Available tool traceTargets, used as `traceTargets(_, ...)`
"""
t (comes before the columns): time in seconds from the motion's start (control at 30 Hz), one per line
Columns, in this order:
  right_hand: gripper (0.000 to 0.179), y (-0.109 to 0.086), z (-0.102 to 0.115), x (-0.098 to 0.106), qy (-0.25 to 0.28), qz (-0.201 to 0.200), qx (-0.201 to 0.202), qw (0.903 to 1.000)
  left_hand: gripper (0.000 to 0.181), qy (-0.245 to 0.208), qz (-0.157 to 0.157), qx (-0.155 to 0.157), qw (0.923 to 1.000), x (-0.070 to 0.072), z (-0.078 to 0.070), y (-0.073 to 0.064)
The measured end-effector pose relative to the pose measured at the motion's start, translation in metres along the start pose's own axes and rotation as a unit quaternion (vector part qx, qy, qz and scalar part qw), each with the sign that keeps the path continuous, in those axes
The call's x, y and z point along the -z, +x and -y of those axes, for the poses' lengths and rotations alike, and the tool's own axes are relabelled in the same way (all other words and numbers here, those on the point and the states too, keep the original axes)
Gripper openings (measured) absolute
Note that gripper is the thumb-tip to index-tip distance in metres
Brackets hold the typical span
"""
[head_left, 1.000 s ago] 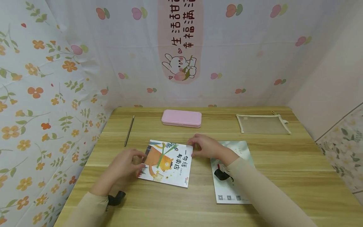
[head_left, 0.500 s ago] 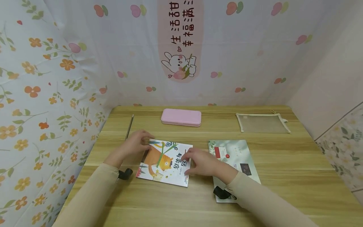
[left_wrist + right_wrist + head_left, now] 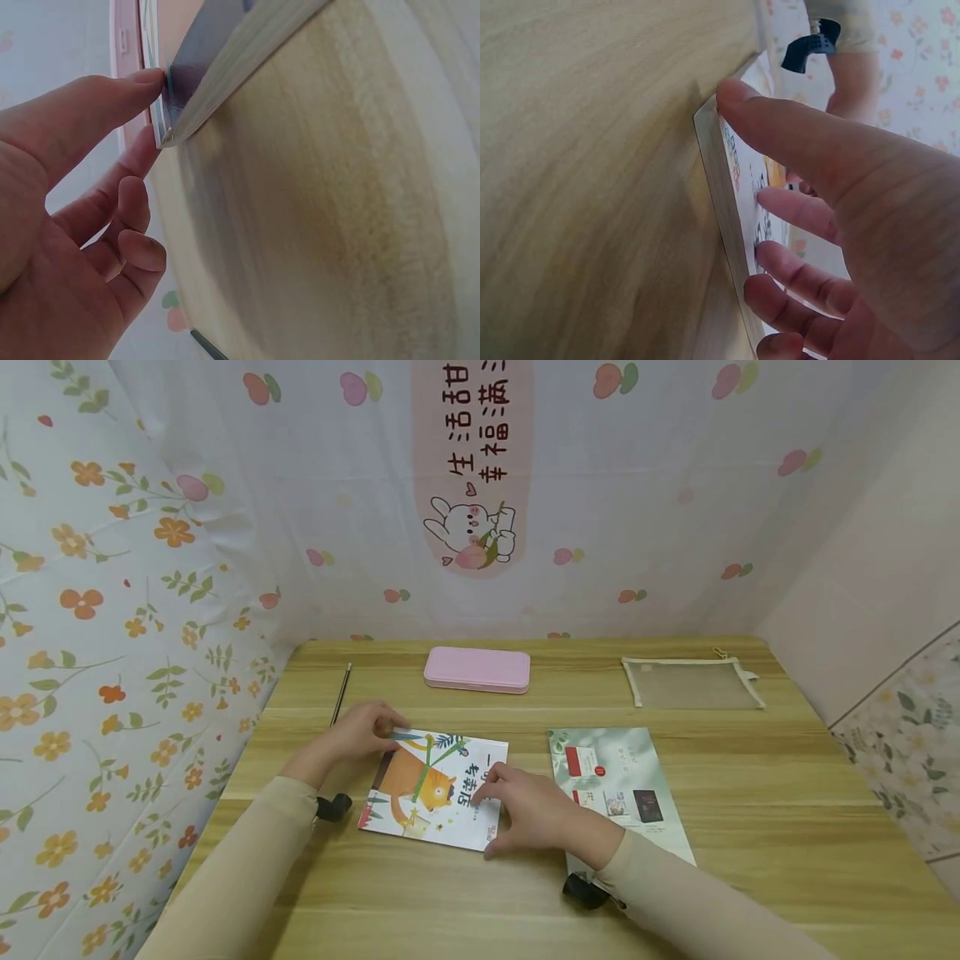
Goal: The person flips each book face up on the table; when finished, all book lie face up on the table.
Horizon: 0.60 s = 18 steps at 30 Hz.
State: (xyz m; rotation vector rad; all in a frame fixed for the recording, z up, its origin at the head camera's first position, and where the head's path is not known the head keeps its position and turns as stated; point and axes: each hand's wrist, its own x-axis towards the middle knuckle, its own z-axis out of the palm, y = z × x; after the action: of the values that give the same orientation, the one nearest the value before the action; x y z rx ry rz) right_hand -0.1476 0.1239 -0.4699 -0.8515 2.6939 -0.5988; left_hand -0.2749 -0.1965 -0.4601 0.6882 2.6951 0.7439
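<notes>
A square picture book (image 3: 423, 785) with an orange cat on its cover lies flat on the wooden table. My left hand (image 3: 356, 731) is at its upper left corner. In the left wrist view the left thumb (image 3: 150, 79) and index finger (image 3: 142, 150) pinch that corner, the other fingers loosely bent. My right hand (image 3: 536, 810) rests on the book's right side. In the right wrist view its thumb (image 3: 739, 94) touches the near right corner, and relaxed fingertips (image 3: 769, 255) touch the cover. The right hand hides part of the cover's printing.
A pale green booklet (image 3: 615, 756) lies right of the book, partly under the right forearm. At the back are a pink pencil case (image 3: 477, 668) and a mesh zip pouch (image 3: 693, 683). A dark pencil (image 3: 342, 693) lies beyond the left hand.
My left hand has moved from the book's left edge up to its upper left corner. The right hand has slid from the upper right corner toward the near right corner. The book hardly shifts.
</notes>
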Motion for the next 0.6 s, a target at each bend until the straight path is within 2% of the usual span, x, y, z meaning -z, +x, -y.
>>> traceTargets(0.37,0.057,-0.003,-0.003,0.007,-0.012,0.0,0.012,0.9998,0.036,0.003,0.022,-0.002,0.9998,0.001,0.005,-0.008)
traceTargets(0.6,0.05,-0.006,-0.013,0.016,-0.01,-0.004,0.003,0.9999,0.036,-0.011,0.031,0.002,0.9995,0.0,0.008,-0.017)
